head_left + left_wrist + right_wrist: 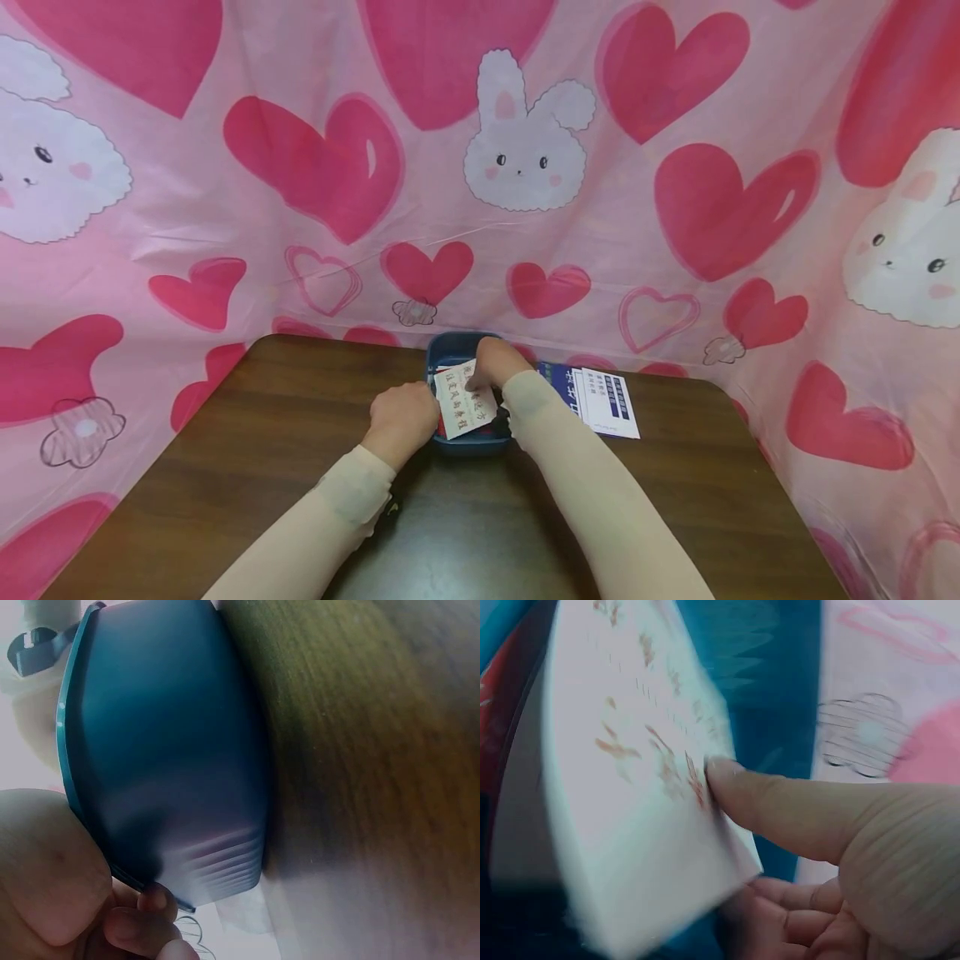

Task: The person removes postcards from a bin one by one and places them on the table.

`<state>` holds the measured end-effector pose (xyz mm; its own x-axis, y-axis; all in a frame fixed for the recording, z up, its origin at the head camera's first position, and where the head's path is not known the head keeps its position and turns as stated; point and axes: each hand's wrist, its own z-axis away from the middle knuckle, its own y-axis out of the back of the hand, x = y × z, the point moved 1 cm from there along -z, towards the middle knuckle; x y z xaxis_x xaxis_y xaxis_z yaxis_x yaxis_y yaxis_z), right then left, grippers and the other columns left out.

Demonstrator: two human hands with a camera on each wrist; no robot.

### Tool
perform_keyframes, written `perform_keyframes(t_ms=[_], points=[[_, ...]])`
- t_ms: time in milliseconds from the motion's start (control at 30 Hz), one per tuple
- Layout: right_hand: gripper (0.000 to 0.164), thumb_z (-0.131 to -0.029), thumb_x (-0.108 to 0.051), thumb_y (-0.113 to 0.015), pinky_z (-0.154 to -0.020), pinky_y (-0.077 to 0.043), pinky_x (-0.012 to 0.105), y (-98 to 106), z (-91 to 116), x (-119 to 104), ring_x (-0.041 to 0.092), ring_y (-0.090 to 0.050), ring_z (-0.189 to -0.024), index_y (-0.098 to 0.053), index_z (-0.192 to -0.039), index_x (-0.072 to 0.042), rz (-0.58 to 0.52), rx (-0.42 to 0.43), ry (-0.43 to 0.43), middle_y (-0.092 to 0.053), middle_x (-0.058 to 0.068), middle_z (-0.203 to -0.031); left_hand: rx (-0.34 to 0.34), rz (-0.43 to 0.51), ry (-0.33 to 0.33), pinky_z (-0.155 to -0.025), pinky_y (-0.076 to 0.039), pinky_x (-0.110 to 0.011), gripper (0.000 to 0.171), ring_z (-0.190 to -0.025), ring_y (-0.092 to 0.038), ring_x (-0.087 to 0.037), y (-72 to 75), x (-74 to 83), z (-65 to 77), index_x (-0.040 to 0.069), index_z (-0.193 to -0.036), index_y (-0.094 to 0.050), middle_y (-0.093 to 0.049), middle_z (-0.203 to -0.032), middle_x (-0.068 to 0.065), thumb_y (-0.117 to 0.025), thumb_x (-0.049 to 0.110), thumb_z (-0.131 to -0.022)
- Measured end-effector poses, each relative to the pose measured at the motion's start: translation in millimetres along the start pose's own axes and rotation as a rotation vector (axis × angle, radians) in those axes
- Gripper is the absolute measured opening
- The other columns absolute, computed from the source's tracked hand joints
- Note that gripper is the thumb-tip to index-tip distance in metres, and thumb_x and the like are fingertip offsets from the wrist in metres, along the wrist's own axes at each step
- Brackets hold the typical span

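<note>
A dark blue plastic basket (471,447) stands on the table, its side wall (165,735) filling much of the left wrist view. My left hand (405,419) grips the rim at its left side, thumb over the edge and fingers curled below. My right hand (501,363) reaches over the basket from the right. Between its thumb and fingers it pinches a white card (630,787) with brown handwritten-style characters, tilted above the basket's opening. Behind the card, a red item (516,712) shows inside; the card hides most of the contents.
Right of the basket, blue and white printed cards (609,402) lie overlapping on the brown wooden table (345,367). A pink curtain (435,183) with hearts and rabbits hangs behind the table and along both sides.
</note>
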<state>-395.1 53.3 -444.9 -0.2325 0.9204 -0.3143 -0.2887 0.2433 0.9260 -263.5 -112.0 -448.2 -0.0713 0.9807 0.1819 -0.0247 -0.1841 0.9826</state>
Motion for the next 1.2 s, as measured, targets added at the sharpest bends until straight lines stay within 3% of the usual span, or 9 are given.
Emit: perform_keyframes(t_ms=[100,300,333,467,700,833,967,1200], points=[[0.045,-0.082,-0.037,-0.100,-0.084,-0.065,0.039,2,-9,12,0.021,-0.068,-0.084,-0.078,-0.102,-0.004,-0.047,0.040,0.043,-0.076,0.006,-0.095,0.001,0.005,-0.003,-0.063,-0.067,-0.051,0.038,-0.071,-0.066,-0.031,-0.8,-0.8,0.5,0.003,-0.119,-0.079,-0.077,-0.091,-0.014,-0.083,0.034,-0.097],[0.031,-0.094,-0.032,-0.093,-0.065,-0.056,0.031,30,27,10,0.021,-0.066,-0.074,-0.076,-0.087,-0.007,-0.203,0.060,0.036,-0.070,0.007,-0.078,-0.008,0.022,-0.015,-0.064,-0.067,-0.048,0.045,-0.071,-0.066,-0.028,-3.0,-2.5,1.0,0.004,-0.121,-0.079,-0.078,-0.093,-0.013,-0.088,0.039,-0.094],[0.028,-0.097,-0.027,-0.090,-0.065,-0.055,0.029,38,38,5,0.023,-0.066,-0.075,-0.076,-0.087,-0.005,-0.215,0.065,0.020,-0.070,0.008,-0.078,-0.010,0.020,-0.017,-0.064,-0.067,-0.048,0.045,-0.071,-0.066,-0.028,-3.1,-2.4,0.9,0.004,-0.122,-0.079,-0.078,-0.093,-0.013,-0.087,0.039,-0.095],[0.026,-0.100,-0.032,-0.087,-0.066,-0.052,0.025,49,51,19,0.019,-0.065,-0.081,-0.080,-0.094,-0.007,-0.290,0.118,0.056,-0.074,0.006,-0.085,-0.013,0.007,-0.017,-0.066,-0.068,-0.050,0.041,-0.073,-0.068,-0.030,-2.4,-1.5,0.5,0.003,-0.121,-0.079,-0.079,-0.094,-0.014,-0.082,0.037,-0.100],[0.033,-0.101,-0.035,-0.086,-0.070,-0.061,0.029,68,69,61,0.019,-0.074,-0.081,-0.085,-0.110,-0.004,-0.456,0.213,0.070,-0.082,0.013,-0.100,-0.007,0.012,0.000,-0.068,-0.068,-0.051,0.047,-0.074,-0.068,-0.031,-0.1,-0.2,0.6,0.003,-0.124,-0.080,-0.081,-0.099,-0.015,-0.086,0.039,-0.095],[0.033,-0.102,-0.036,-0.085,-0.068,-0.064,0.033,75,79,95,0.017,-0.074,-0.072,-0.083,-0.107,-0.003,-0.550,0.265,0.016,-0.082,0.011,-0.093,-0.012,0.011,0.016,-0.069,-0.069,-0.052,0.049,-0.074,-0.068,-0.030,-0.8,1.3,0.7,0.003,-0.126,-0.079,-0.082,-0.101,-0.015,-0.087,0.040,-0.095],[0.037,-0.104,-0.038,-0.084,-0.064,-0.059,0.029,81,87,128,0.012,-0.069,-0.069,-0.080,-0.103,-0.002,-0.609,0.301,-0.041,-0.080,0.004,-0.086,-0.011,0.003,0.035,-0.071,-0.069,-0.052,0.047,-0.074,-0.069,-0.030,-1.8,2.9,0.0,0.004,-0.126,-0.079,-0.081,-0.100,-0.015,-0.084,0.040,-0.096],[0.045,-0.106,-0.044,-0.080,-0.067,-0.059,0.027,87,101,168,0.012,-0.068,-0.076,-0.077,-0.117,0.000,-0.643,0.299,-0.145,-0.075,0.000,-0.090,-0.004,-0.014,0.035,-0.070,-0.069,-0.052,0.043,-0.074,-0.068,-0.030,-2.0,1.7,-0.6,0.003,-0.123,-0.079,-0.081,-0.098,-0.014,-0.083,0.037,-0.098]])
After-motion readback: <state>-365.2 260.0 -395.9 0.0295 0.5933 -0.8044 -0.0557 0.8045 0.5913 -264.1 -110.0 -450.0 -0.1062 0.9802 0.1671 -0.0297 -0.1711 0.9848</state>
